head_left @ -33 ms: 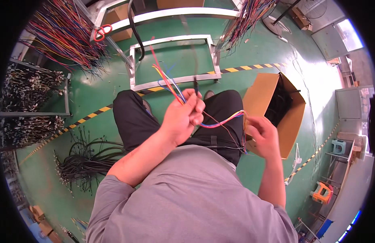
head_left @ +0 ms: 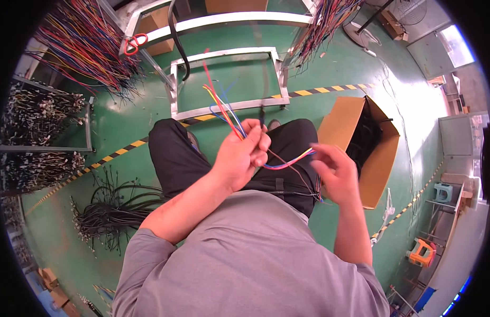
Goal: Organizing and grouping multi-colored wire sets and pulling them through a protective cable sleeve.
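Note:
A bundle of thin coloured wires (head_left: 221, 109), red, yellow, white and blue, runs through my left hand (head_left: 242, 150), which is closed on it in front of my lap. The free ends fan up and forward. A dark cable piece (head_left: 262, 116) rises beside the same fingers, its upper part blurred. On the right, the other stretch of wires (head_left: 288, 162) bends over to my right hand (head_left: 337, 171). That hand's fingers touch the wires, with the thumb apart from them. Below, a thin brown wire (head_left: 291, 167) and more wire ends hang over my right thigh.
An open cardboard box (head_left: 335, 124) with black cables stands to the right. A metal frame (head_left: 223, 108) is ahead, with red-handled scissors (head_left: 135, 44) hanging on it. Black cables (head_left: 115, 214) lie on the floor at left. Wire bundles hang from racks (head_left: 89, 47).
My right hand has moved a little left and up, bringing its fingers onto the bend of the wires. My left hand has shifted slightly right, with the wire ends moving along.

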`<state>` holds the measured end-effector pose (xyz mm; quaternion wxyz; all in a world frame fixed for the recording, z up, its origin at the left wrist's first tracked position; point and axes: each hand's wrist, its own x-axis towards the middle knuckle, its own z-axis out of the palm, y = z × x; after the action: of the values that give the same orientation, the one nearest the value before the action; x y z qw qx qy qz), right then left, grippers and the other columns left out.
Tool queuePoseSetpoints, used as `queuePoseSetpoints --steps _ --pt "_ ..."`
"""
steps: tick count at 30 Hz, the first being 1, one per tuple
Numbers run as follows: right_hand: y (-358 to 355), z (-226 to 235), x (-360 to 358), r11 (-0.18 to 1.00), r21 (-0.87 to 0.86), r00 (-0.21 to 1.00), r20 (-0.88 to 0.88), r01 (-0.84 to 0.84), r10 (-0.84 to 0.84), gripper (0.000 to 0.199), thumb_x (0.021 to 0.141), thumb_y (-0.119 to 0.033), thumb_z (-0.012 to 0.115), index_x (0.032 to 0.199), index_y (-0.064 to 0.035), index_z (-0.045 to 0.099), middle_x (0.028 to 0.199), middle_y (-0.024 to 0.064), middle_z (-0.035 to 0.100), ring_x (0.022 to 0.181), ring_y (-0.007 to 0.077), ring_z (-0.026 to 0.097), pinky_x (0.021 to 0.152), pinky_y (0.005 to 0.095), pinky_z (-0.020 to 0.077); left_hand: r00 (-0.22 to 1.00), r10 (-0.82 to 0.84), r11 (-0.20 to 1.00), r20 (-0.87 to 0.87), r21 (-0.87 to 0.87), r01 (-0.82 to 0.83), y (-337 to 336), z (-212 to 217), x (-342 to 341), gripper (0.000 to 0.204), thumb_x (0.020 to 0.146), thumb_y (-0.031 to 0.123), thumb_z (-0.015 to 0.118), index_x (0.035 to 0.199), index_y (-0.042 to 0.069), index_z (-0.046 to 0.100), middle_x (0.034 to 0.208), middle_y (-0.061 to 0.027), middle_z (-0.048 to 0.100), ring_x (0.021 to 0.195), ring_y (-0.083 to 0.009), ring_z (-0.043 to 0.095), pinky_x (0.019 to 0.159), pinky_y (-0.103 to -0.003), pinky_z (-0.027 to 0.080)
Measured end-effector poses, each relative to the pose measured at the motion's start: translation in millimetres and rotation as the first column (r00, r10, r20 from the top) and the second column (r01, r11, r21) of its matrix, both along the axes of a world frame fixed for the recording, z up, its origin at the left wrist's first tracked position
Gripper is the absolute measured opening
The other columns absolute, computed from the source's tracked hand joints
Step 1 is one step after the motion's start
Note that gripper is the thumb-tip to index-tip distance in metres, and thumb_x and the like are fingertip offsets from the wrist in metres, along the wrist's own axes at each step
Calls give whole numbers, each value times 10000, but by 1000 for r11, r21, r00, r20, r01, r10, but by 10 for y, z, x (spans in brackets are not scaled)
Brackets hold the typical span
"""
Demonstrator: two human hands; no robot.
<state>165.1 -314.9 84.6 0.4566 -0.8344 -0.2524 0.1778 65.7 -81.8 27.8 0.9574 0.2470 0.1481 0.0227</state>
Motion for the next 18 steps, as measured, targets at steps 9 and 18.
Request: queuePoseSetpoints --steps 9,18 --pt "977 64 181 875 484 799 -534 21 276 152 938 -60 705 1064 24 716 830 19 676 694 55 535 615 214 401 998 -50 965 -50 255 61 -8 327 -234 207 1049 169 592 1220 61 634 1034 -84 730 532 -17 383 475 -209 330" --pt "1030 10 10 840 512 514 -777 180 364 239 1004 -130 647 1153 48 704 872 38 707 706 75 567 618 227 414 986 -59 980 -158 177 87 121 447 -325 140 1028 175 637 1053 50 694 819 -13 706 502 -7 374 459 -203 297"
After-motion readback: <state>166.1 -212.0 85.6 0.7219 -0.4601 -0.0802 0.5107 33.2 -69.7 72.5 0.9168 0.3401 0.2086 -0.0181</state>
